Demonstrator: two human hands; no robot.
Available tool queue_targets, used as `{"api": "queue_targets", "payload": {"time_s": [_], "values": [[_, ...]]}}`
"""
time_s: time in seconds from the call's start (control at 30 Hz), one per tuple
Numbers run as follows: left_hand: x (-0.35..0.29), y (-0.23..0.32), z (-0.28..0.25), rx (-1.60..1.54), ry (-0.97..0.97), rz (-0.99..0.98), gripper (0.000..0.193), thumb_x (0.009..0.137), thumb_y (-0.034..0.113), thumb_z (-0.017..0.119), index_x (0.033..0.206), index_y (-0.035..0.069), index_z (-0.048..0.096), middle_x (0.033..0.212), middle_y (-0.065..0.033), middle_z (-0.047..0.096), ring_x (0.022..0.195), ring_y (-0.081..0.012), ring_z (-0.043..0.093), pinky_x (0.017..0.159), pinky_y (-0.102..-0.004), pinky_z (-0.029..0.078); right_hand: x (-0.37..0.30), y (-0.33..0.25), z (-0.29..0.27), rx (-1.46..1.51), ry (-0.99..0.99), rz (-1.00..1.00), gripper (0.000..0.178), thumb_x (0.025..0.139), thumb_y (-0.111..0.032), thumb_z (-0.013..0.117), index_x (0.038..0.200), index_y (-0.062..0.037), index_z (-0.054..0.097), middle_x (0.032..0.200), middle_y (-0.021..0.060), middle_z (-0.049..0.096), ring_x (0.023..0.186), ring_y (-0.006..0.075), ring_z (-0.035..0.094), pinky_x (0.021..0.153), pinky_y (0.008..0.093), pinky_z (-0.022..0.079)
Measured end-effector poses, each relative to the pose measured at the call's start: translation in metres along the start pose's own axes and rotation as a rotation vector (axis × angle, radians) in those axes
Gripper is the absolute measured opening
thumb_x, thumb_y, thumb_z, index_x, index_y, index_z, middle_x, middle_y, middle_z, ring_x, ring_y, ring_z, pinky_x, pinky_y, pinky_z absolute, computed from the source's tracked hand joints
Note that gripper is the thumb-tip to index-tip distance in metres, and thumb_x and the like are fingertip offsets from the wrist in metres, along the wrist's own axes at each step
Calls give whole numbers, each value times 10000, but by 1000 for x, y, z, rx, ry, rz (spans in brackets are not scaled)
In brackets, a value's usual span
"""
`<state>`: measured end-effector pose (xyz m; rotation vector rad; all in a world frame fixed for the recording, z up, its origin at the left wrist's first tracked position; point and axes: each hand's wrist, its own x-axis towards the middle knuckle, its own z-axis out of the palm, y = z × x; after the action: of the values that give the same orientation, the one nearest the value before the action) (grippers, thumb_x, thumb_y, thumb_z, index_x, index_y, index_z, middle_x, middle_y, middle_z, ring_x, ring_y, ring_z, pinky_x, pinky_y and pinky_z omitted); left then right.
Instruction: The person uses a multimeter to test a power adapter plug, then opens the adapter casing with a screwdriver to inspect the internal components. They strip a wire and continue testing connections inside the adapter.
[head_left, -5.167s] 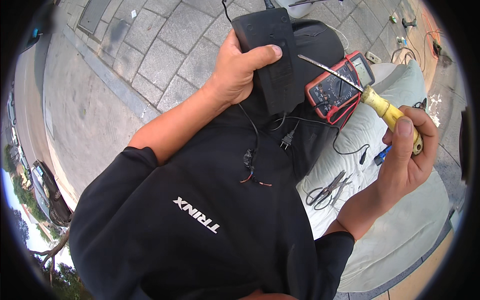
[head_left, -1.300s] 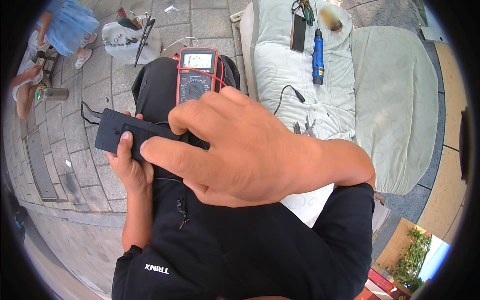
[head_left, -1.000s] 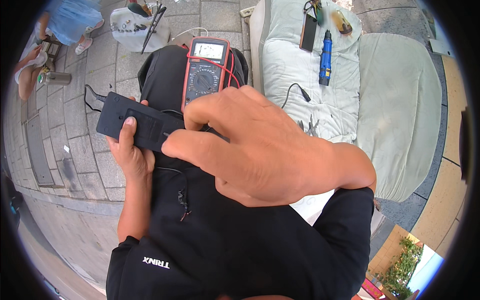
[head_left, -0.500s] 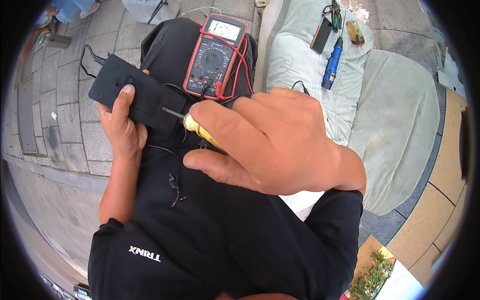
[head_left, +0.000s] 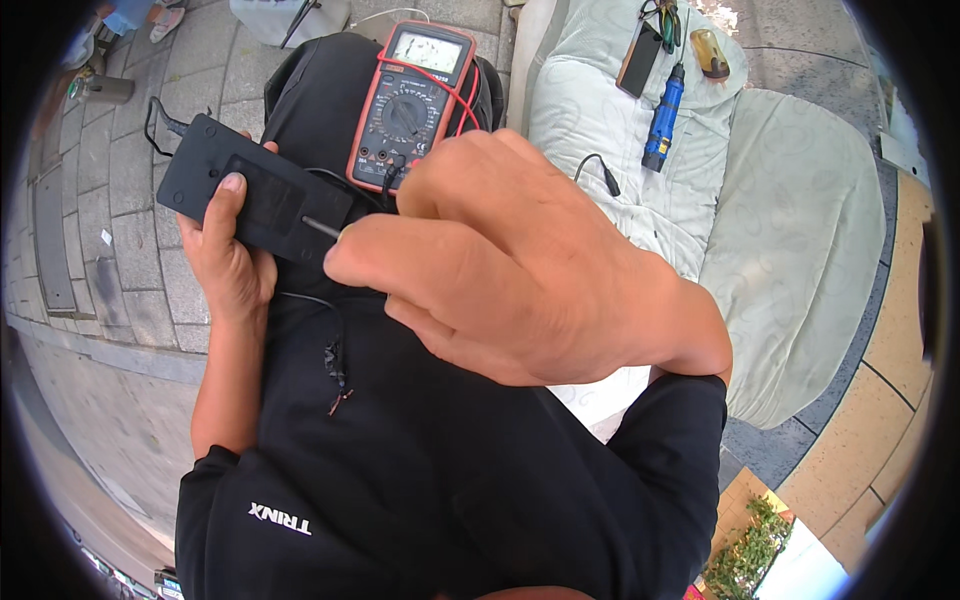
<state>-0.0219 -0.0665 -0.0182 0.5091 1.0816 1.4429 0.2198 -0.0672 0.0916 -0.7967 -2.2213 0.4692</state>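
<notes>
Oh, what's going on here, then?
Someone seated outdoors is working on a black plastic case. Their left hand grips it, thumb on top. Their right hand holds what looks like a screwdriver, its tip at the case's face and its handle hidden in the fist. A red-edged multimeter rests on their leg, and a blue tool lies on the pale cushion to their right.

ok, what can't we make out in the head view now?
All in the head view:
Screwdriver: handle hidden by the right hand; tip contact too small to judge.
Left hand: most fingers hidden behind the black box.
Multimeter: display reading too small.
White tub: cut off by the top edge.
</notes>
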Motion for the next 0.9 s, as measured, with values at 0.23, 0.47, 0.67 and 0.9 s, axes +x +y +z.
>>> {"api": "queue_targets", "payload": {"time_s": [0.23,0.47,0.67,0.9], "values": [[0,1,-4,1,-12,-6,544,947,40,676,1454,-28,490,1316,-218,656,1231,-389,690,1028,-501,594,3,-10,-35,-167,-328,144,240,846,-239,817,1009,-144,668,795,26,549,655,198,534,619,350,412],[1,2,3,-19,-29,-25,541,951,33,673,1452,-35,482,1292,-211,661,1216,-378,695,1029,-497,598,-2,-2,-22,-70,-90,110,407,760,-45,808,1136,-155,695,917,53,599,791,266,587,693,399,466],[7,3,-11,5,-59,-30,512,981,74,641,1448,-42,467,1352,-229,629,1249,-387,677,999,-527,623,1,-7,-42,54,-365,196,527,727,43,801,1220,-125,715,1022,126,619,828,275,635,653,338,499],[15,-2,-25,-50,-99,-43,400,961,47,664,1330,-24,526,1200,-193,688,1130,-361,732,948,-517,643,-20,-16,-36,25,-90,334,411,818,-12,789,1215,3,681,1065,178,702,836,238,683,755,319,545]]}}
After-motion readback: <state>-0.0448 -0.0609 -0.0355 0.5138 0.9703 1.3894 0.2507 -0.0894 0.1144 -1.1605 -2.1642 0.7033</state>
